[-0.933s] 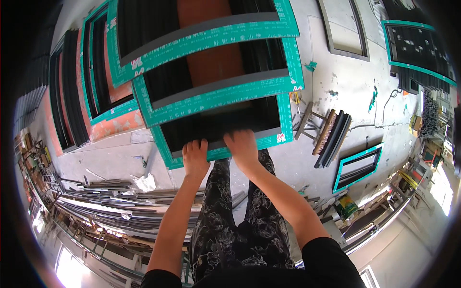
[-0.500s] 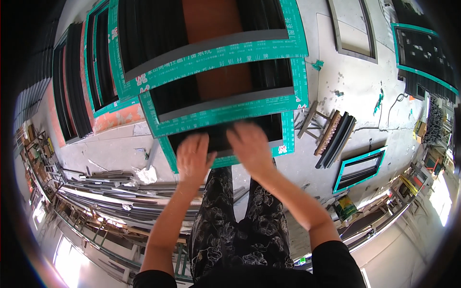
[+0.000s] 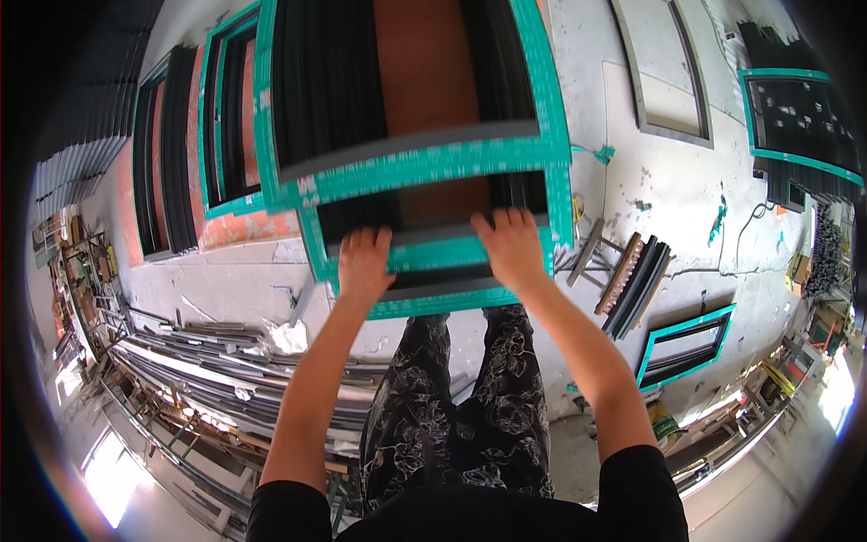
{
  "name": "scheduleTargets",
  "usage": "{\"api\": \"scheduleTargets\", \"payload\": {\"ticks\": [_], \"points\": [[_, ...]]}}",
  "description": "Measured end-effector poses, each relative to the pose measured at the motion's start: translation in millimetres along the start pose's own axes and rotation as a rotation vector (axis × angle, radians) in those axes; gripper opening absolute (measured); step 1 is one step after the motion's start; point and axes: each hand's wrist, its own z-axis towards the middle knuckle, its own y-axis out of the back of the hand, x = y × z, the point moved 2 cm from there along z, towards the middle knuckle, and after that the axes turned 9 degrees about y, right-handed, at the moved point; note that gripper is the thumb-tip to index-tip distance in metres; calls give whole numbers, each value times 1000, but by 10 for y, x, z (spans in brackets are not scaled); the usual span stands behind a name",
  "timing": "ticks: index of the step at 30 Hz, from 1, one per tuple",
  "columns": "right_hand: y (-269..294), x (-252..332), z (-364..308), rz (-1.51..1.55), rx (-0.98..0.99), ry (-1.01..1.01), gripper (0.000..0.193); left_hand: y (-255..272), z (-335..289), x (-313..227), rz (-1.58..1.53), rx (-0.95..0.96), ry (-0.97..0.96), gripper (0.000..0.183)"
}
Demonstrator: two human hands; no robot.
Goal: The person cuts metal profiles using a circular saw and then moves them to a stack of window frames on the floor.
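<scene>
Three rectangular window frames covered in green film overlap in front of me. The largest, the upper window frame point(image 3: 424, 155), reaches to the top of the view. Below it is the near bar of the middle window frame point(image 3: 440, 251), and the lower window frame point(image 3: 444, 305) shows beneath, close to my knees. My left hand point(image 3: 363, 271) is closed over the left part of the middle frame's near bar, fingertips over its far edge. Toward the right end, my right hand point(image 3: 515, 255) grips the same bar. The undersides of both grips are hidden.
More green-edged frames point(image 3: 228, 117) lean at the left wall. Long metal profiles point(image 3: 235, 361) lie on the floor at left. To the right are a wooden stand with black profiles point(image 3: 637, 289), a small green frame point(image 3: 686, 345) and a grey frame point(image 3: 673, 72).
My hands have moved apart from near the middle, from the lower frame up to the middle frame's near bar, and closed on it. The frames now overlap more closely and sit straighter.
</scene>
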Motion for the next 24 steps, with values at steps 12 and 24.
{"api": "scheduleTargets", "payload": {"ticks": [12,24], "points": [[-194,471,-921,45,-42,-19,32,-360,-990,-272,-50,125,15,77],[727,460,268,89,-225,108,42,722,-15,-4,-210,-303,-36,34]]}}
